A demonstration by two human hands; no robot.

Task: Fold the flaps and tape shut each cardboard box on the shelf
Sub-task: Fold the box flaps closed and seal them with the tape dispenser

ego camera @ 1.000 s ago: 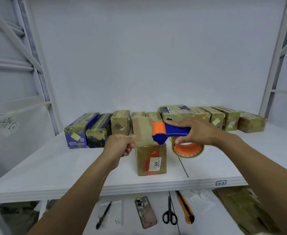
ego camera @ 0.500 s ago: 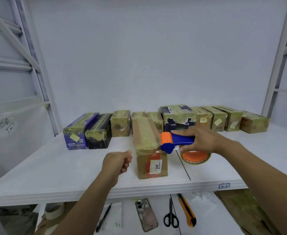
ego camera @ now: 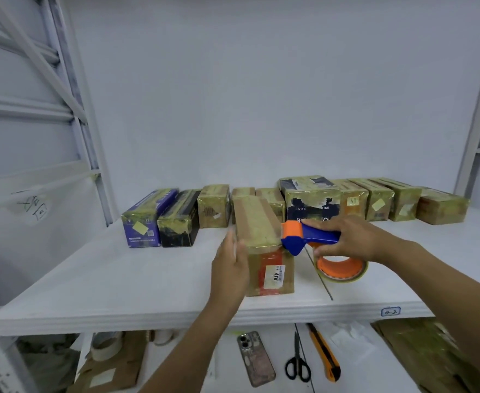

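A: Changes over the last second, largest item first?

B: The shelf (ego camera: 105, 279) and the back row of boxes (ego camera: 377, 202) are unchanged. The row sits along the wall, every box wrapped in glossy tape. The front box (ego camera: 257, 222) is in the same spot near the shelf's front edge, long axis pointing away, flaps down, with a tape strip along its top.

A: Tool?

B: The tape dispenser (ego camera: 309, 238) was on the near end of the box top. It is now off the top, its head just beside the box's upper right edge. The tape roll (ego camera: 343, 275) hangs under the handle, close above the shelf. I cannot tell whether the strip has been cut.

A: What does that mean for the task?

B: Judgement: the top pass on this box is laid. What probably remains is pressing the tail down over the front face.

A: Hands?

B: The left hand (ego camera: 229, 270) was a fist beside the box and drew back half a second ago. It is now opened, fingers straight, palm towards the box's left side. It is blurred, so contact is likely but not confirmed. The right hand (ego camera: 358, 239) has its fingers curled round the blue handle, with the forearm coming in from the right.
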